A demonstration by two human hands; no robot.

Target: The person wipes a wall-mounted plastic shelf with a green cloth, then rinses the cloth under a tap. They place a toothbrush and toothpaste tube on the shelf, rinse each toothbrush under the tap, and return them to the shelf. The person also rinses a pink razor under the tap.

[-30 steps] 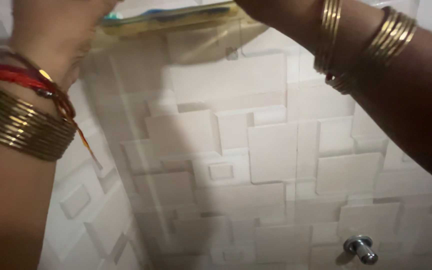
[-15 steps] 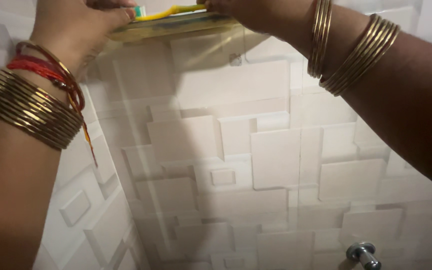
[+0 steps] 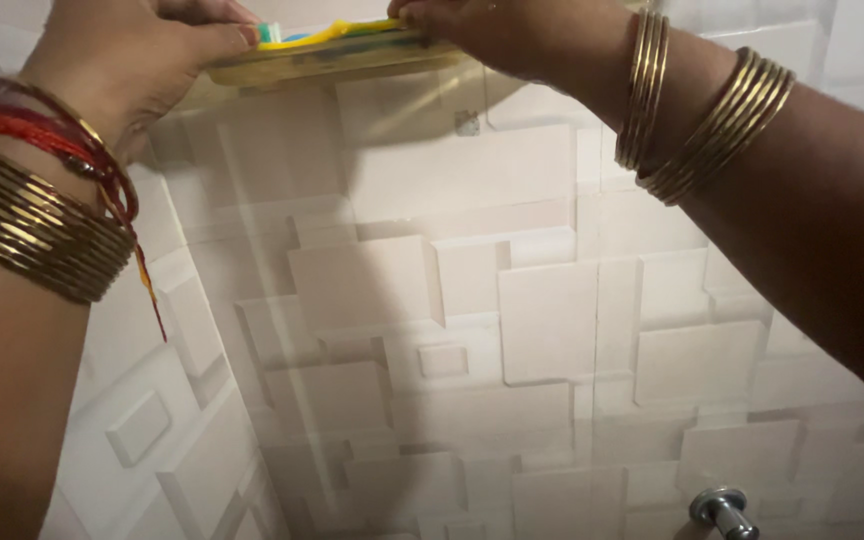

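Pinching each end of the yellow toothbrush (image 3: pixel 337 32), the left hand (image 3: pixel 137 65) and right hand (image 3: pixel 492 35) are best kept level along the shelf's (image 3: pixel 322 62) front edge.

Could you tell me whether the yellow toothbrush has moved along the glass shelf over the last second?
Yes. The yellow toothbrush, barely showing before, now lies across the glass shelf between the left hand and right hand.
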